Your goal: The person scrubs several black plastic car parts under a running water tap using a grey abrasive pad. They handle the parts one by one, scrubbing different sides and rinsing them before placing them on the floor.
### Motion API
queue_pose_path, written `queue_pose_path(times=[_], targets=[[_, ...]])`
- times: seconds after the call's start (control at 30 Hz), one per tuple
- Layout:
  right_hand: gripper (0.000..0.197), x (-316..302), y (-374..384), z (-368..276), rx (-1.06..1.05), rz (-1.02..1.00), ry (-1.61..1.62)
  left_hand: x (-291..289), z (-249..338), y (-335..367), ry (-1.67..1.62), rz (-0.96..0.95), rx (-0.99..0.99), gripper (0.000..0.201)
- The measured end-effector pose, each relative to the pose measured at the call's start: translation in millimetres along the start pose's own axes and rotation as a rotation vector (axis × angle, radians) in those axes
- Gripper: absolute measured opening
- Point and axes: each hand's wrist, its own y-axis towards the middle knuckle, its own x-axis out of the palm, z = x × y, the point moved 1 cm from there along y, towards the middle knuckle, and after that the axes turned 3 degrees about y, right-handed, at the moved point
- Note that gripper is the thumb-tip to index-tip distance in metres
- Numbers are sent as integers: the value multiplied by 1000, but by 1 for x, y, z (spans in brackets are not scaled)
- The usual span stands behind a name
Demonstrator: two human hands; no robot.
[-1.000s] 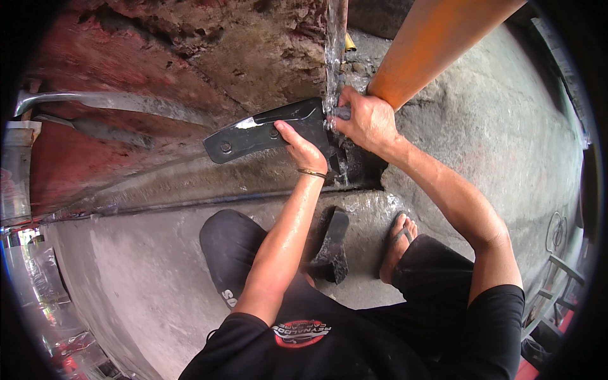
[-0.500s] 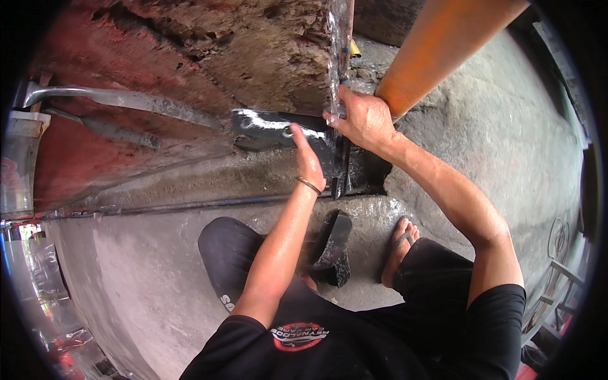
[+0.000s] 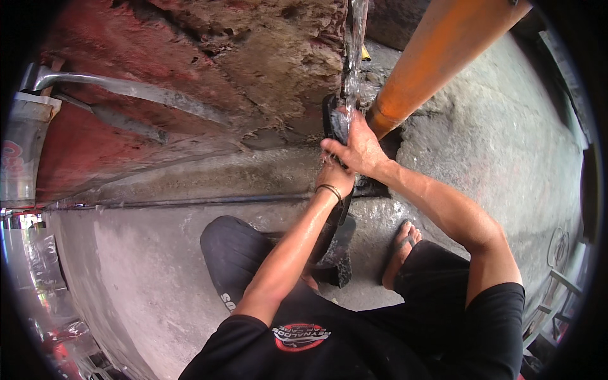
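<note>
A long, curved black plastic part (image 3: 328,117) stands on end under a stream of water (image 3: 354,69), its surface wet. My right hand (image 3: 366,152) is closed on its upper half, the thumb reaching left across the front. Just below, my left hand (image 3: 335,176), with a dark bracelet at the wrist, is closed around the part; its fingertips are mostly hidden by my right hand. The part's lower end shows beneath the left wrist. On the floor between my feet lies a second black piece (image 3: 342,253), partly covered by my left forearm and the held part.
An orange pipe (image 3: 421,69) slants down to the floor beside my right hand. At left, a worn red and brown wall (image 3: 158,57) rises above a concrete ledge (image 3: 234,174), with a grey curved strip (image 3: 126,88) near it. A sandalled foot (image 3: 400,250) rests on the concrete floor.
The black part has swung from lying sideways to standing nearly upright. My left hand has moved right and down from its face to meet my right hand, which has shifted slightly lower.
</note>
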Motion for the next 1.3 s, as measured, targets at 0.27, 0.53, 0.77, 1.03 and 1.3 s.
queue_pose_path(times=[0.27, 0.53, 0.77, 1.03, 1.3], targets=[[49, -11, -10, 73, 300, 100, 211, -38, 21, -37, -815, -155, 21, 90], [37, -11, -9, 29, 701, -107, 765, -35, -19, -39, -1379, -44, 75, 48], [46, -38, 3, 11, 441, -14, 367, -31, -49, -28, -1340, 56, -111, 64], [26, -12, 11, 11, -182, 31, -383, -33, -41, -26, -1276, 93, -3, 61], [29, 27, 14, 17, -42, -39, -375, -20, -30, -28, -1061, 305, 78, 63]])
